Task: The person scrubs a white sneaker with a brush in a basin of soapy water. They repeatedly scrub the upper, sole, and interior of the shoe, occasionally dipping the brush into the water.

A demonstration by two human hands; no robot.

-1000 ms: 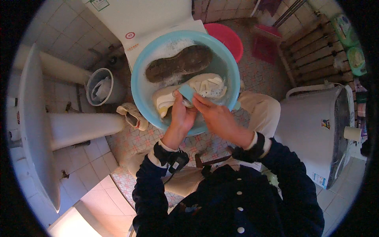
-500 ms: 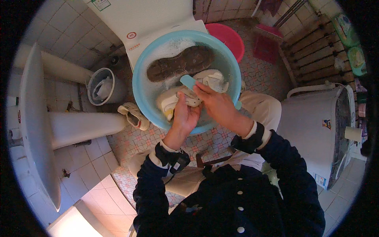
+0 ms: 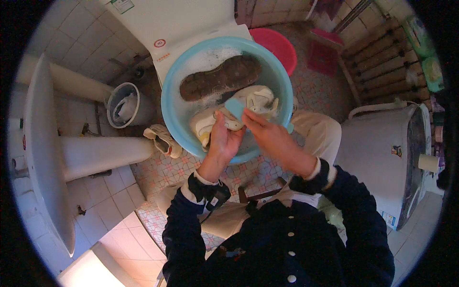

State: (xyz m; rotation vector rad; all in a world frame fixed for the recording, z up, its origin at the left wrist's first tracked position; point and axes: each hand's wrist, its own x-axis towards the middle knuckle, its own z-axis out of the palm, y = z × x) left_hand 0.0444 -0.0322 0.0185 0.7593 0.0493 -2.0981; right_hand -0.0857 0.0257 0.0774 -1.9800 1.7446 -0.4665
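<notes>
A light-blue basin [image 3: 167, 112] of sudsy water sits in front of me. In its near half lies a white sneaker [image 3: 204, 120], steadied by my left hand [image 3: 224, 139], its fingers wrapped round the near side. My right hand [image 3: 275, 141] grips a light-blue scrubbing brush [image 3: 234, 108] over the middle of this sneaker; its bristles are hidden beneath. Behind, a second shoe floats sole up, showing a dark brown sole [image 3: 221, 79] amid white foam.
A cream sneaker [image 3: 163, 140] stands on the tiled floor left of the basin, by a grey bucket [image 3: 123, 105] and a white pedestal [image 3: 105, 155]. Behind the basin are a toilet [image 3: 191, 21] and a pink basin [image 3: 275, 45]. A white appliance [image 3: 377, 148] stands at right.
My right hand has shifted right and slightly toward me, and the brush now shows more of its flat back. My left hand stays on the sneaker, which has barely moved.
</notes>
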